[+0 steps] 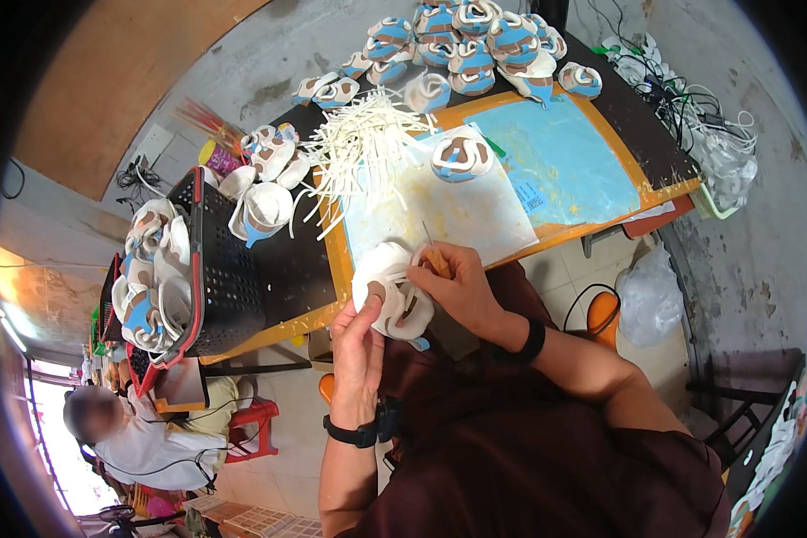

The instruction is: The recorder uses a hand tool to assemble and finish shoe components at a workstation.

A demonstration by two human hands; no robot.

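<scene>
My left hand (359, 336) is closed on the near left side of a small padded shoe upper (387, 266), white with brown and blue patches. It is held up at the near edge of the work board. My right hand (464, 285) grips the wooden handle of an awl (437, 262), its thin metal shaft pointing up and away. The right fingertips also touch the upper's rim, and whether they pinch a strip there I cannot make out. Just beyond, another shoe upper (462, 154) sits on the white sheet (403, 224).
A heap of white strips (368, 143) lies left of the sheet. Stacked shoe uppers (471, 54) line the table's back. A black basket (229, 260) holding more uppers stands at left. A blue sheet (565, 161) covers the board's right. A seated person (166, 444) is at far left.
</scene>
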